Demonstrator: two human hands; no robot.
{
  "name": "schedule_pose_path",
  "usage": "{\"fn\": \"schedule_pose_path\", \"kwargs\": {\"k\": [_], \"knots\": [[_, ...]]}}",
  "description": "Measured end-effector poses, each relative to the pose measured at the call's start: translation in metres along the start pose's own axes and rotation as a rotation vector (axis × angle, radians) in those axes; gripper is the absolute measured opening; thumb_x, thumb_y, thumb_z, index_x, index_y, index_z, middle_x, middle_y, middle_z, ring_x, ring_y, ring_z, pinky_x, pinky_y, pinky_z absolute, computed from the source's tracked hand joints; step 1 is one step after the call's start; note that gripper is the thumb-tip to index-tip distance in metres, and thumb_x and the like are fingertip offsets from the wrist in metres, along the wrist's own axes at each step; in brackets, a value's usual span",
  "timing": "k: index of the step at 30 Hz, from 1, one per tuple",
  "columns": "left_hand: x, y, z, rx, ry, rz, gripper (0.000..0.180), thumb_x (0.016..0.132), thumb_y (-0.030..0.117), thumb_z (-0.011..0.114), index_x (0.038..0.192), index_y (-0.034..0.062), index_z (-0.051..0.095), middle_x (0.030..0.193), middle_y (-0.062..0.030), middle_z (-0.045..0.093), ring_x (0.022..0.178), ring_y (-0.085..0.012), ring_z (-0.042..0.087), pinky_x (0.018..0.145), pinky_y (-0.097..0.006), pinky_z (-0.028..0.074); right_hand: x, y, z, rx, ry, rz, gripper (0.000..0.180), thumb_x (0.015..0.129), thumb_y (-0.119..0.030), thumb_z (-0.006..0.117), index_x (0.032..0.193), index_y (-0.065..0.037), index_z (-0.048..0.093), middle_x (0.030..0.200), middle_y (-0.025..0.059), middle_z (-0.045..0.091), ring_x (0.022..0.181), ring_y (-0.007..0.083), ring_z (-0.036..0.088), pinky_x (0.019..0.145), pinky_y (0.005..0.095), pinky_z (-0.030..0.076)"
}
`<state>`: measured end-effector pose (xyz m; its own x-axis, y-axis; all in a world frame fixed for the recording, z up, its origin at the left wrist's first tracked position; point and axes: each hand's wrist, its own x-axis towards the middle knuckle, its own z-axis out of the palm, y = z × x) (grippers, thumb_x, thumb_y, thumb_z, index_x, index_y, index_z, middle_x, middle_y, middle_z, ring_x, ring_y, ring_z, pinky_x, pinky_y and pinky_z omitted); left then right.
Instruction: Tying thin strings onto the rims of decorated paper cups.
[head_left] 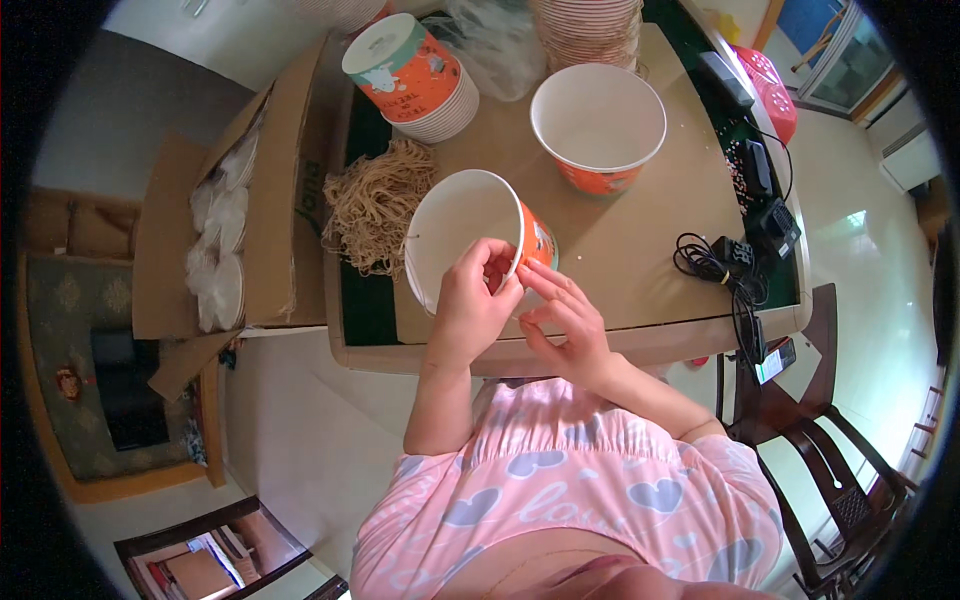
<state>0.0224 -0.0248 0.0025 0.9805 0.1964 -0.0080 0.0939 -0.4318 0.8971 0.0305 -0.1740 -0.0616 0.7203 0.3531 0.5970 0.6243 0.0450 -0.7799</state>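
A paper bucket (447, 215), white inside and orange outside, is tilted at the table's near edge with its mouth toward me. My left hand (478, 290) pinches its near rim, fingers bent over the inner edge. Stretched fingers of my right hand (565, 315) touch the orange outer wall close by, its thumb apart below them. Whether a small thing lies between the fingertips cannot be made out. A tiny dark mark shows at the bucket's left rim. Just left lies a heap of beige cords (378, 205).
Another paper bucket (600, 115) stands behind on the cardboard-covered table (660, 260). Stacked buckets (425, 85) lean at the back left. An open carton (270, 210) with wrapped white items is at the left. Black cables and adapters (735, 255) line the right edge, near a chair (820, 450).
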Motion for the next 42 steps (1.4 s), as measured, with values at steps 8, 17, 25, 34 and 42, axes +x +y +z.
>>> {"fn": "schedule_pose_path", "kwargs": {"k": [8, 17, 25, 34, 42], "knots": [[-0.003, 0.005, 0.003, 0.050, -0.014, 0.013, 0.018, 0.078, -0.004, 0.062, 0.095, -0.0023, 0.059, 0.084, -0.0064, 0.061, 0.067, -0.0115, 0.056, 0.061, -0.027, 0.047, 0.010, 0.003, -0.006, -0.083, 0.084, 0.028, 0.014, 0.075, 0.000, 0.069, 0.082, -0.002, 0.057, 0.134, 0.0213, 0.053, 0.126, 0.0401, 0.049, 0.099, 0.0452, 0.045], [-0.010, 0.008, 0.000, 0.154, -0.060, 0.065, 0.024, 0.079, -0.002, 0.063, 0.103, -0.0024, 0.061, 0.084, -0.0069, 0.057, 0.065, -0.0123, 0.056, 0.060, -0.027, 0.047, 0.030, 0.005, -0.024, 0.119, 0.061, 0.287, 0.010, 0.083, -0.002, 0.064, 0.087, -0.001, 0.055, 0.113, 0.0171, 0.061, 0.102, 0.0303, 0.062, 0.084, 0.0355, 0.049], [-0.010, 0.007, 0.000, 0.156, -0.060, 0.084, 0.025, 0.079, -0.001, 0.064, 0.104, -0.0020, 0.062, 0.083, -0.0072, 0.056, 0.063, -0.0125, 0.054, 0.058, -0.027, 0.046, 0.030, 0.007, -0.018, 0.034, 0.088, 0.237, 0.013, 0.081, -0.003, 0.066, 0.087, -0.002, 0.055, 0.109, 0.0151, 0.061, 0.098, 0.0315, 0.062, 0.081, 0.0372, 0.051], [-0.011, 0.011, 0.003, 0.164, -0.067, 0.094, 0.026, 0.078, -0.001, 0.064, 0.105, -0.0015, 0.061, 0.085, -0.0077, 0.057, 0.064, -0.0127, 0.056, 0.059, -0.027, 0.047, 0.030, 0.008, -0.019, -0.008, 0.084, 0.224, 0.014, 0.081, -0.003, 0.067, 0.087, -0.003, 0.055, 0.108, 0.0146, 0.061, 0.098, 0.0322, 0.061, 0.080, 0.0390, 0.051], [-0.005, 0.009, 0.003, 0.076, -0.157, 0.166, 0.021, 0.085, 0.003, 0.061, 0.105, -0.0022, 0.061, 0.092, -0.0107, 0.062, 0.066, -0.0162, 0.062, 0.058, -0.029, 0.049, 0.029, 0.011, -0.020, -0.036, 0.081, 0.255, 0.014, 0.081, -0.004, 0.068, 0.089, -0.003, 0.057, 0.108, 0.0143, 0.060, 0.096, 0.0335, 0.061, 0.079, 0.0393, 0.050]]}}
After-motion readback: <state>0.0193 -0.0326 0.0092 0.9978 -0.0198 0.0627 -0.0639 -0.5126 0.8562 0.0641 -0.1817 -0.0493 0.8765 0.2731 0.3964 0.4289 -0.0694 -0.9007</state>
